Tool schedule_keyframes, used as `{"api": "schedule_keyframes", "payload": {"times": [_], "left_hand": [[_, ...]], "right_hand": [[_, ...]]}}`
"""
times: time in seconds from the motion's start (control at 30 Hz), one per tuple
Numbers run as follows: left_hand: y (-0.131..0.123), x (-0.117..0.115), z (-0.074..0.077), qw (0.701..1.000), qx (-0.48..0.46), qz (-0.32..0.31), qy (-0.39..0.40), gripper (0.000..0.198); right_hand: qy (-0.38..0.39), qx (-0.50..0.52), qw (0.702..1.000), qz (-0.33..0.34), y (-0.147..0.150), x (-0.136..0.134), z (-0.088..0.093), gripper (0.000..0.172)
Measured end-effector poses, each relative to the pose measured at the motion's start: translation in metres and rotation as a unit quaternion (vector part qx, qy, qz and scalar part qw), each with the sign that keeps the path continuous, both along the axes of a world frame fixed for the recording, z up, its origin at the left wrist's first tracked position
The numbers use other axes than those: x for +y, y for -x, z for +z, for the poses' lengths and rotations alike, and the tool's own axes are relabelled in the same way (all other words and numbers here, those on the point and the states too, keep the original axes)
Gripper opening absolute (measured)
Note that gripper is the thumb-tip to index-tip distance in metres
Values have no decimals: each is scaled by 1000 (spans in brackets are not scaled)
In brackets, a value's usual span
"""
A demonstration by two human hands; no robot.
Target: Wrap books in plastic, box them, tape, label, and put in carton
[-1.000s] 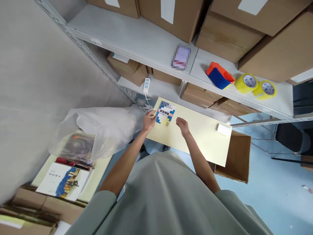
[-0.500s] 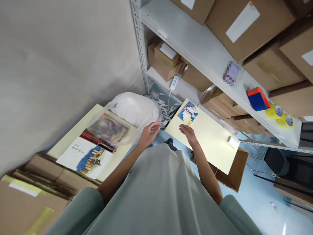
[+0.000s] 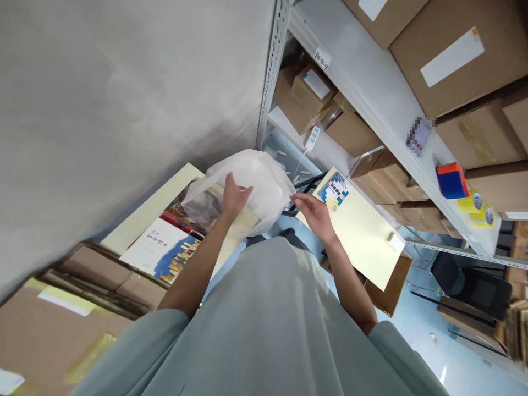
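A translucent white plastic bag (image 3: 264, 173) lies puffed up at the far right end of a cream-coloured board on the left. My left hand (image 3: 235, 199) is over the bag's near side, thumb spread away from the fingers. At the bag's right edge, my right hand (image 3: 315, 216) has its fingertips pinched together against the film. Partly under the bag are books with dark, pictured covers (image 3: 181, 204). In front of them lies a white book with a blue and yellow picture (image 3: 160, 250).
To the right, a cream table top (image 3: 350, 231) bears a blue-and-white book (image 3: 334, 190) and a small white block (image 3: 396, 242). A metal shelf (image 3: 371, 99) with cardboard boxes rises beyond, holding yellow tape rolls (image 3: 476, 209). More cartons (image 3: 58, 330) stand at lower left.
My left hand has moved up and left onto the bag. My right hand has come to the bag's right edge, its fingers drawing together. The view has shifted left.
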State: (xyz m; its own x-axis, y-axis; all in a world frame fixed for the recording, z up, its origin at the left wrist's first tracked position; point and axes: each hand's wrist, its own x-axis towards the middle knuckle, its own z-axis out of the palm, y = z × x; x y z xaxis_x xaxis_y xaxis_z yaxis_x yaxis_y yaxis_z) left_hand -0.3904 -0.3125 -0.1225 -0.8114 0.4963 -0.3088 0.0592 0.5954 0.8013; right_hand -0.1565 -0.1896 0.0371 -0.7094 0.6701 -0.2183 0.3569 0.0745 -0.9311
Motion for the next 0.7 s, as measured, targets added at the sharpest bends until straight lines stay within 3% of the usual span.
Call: {"api": "schedule_keyframes", "payload": {"times": [0.13, 0.33, 0.47, 0.6, 0.7], "left_hand": [[7, 14, 0, 996, 38, -59, 48, 30], [-17, -26, 28, 991, 88, -93, -27, 12], [-25, -59, 62, 985, 92, -53, -137, 12], [-17, -70, 108, 968, 3, -53, -247, 27], [-12, -62, 144, 950, -96, -53, -292, 40]], "right_hand": [[-26, 3, 1000, 11, 11, -9, 18, 49], [-62, 4, 998, 16, 17, -18, 31, 46], [-76, 22, 996, 43, 30, -23, 29, 45], [-114, 44, 985, 122, 49, -29, 36, 42], [-172, 39, 963, 203, 59, -37, 50, 65]]}}
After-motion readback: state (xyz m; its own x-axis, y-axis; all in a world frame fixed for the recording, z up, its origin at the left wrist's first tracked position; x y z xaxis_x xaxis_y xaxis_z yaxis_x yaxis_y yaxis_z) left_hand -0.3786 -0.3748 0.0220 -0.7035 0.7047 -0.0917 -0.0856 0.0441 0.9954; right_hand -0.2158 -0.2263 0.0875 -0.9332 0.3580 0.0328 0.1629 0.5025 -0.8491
